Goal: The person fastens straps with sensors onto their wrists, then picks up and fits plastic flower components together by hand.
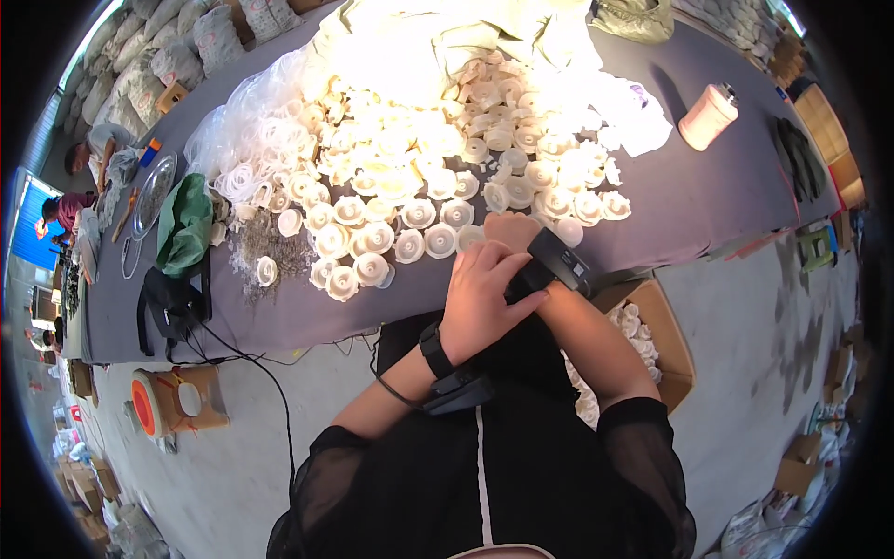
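My left hand (477, 296) reaches across to my right wrist, its fingers and thumb closed on the strap of a black wrist device (561, 261). My right hand (510, 229) lies at the near edge of a heap of round white plastic parts (440, 239); its fingers are mostly hidden behind the wrist and left hand. Several of these cup-like parts sit in rows close to my hands, while strong light washes out the heap farther back. My left wrist wears a black band (434, 351), with another black device (456, 393) beneath it.
Clear plastic bags and white rings (244, 177) lie left of the heap, near a green bag (184, 224) and a black pouch (175, 303) with cables. A pinkish bottle-shaped object (708, 117) stands right. Below the table is a cardboard box (672, 340) of white parts.
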`<state>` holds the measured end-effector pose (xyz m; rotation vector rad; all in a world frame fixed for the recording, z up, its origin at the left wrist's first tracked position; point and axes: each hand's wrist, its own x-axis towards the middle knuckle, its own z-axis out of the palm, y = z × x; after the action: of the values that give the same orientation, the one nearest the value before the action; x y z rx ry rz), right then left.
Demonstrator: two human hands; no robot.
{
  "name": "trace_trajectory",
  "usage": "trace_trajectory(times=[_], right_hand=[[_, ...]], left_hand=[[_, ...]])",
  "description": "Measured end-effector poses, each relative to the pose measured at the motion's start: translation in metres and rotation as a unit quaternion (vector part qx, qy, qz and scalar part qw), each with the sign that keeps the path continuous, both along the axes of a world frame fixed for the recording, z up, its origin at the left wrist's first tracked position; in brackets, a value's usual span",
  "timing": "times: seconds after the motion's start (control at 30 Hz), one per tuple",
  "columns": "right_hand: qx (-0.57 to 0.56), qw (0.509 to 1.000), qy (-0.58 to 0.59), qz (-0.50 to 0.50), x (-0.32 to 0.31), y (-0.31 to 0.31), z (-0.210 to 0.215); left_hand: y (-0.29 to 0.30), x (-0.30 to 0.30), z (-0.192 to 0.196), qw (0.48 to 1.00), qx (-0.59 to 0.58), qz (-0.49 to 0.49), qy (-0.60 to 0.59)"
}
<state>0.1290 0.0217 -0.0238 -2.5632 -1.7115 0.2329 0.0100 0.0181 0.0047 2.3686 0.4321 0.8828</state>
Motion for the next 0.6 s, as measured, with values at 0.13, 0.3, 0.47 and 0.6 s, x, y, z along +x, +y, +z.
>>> trace_trajectory(times=[0.13, 0.3, 0.47, 0.6], right_hand=[[0.008, 1.000, -0.016, 0.018, -0.002, 0.001, -0.003], [0.066, 0.996, 0.024, 0.053, -0.001, 0.002, -0.012], [0.049, 0.996, -0.075, 0.022, 0.005, 0.007, -0.018], [0.069, 0.984, -0.166, 0.011, 0.017, 0.018, -0.035]], left_hand=[[0.016, 0.001, -0.007, 0.996, 0.037, -0.081, -0.006], [0.034, 0.003, -0.010, 0.985, 0.029, -0.165, -0.053], [0.014, -0.002, -0.006, 0.997, 0.038, -0.064, -0.026], [0.006, 0.003, -0.012, 0.999, 0.050, -0.004, -0.006]])
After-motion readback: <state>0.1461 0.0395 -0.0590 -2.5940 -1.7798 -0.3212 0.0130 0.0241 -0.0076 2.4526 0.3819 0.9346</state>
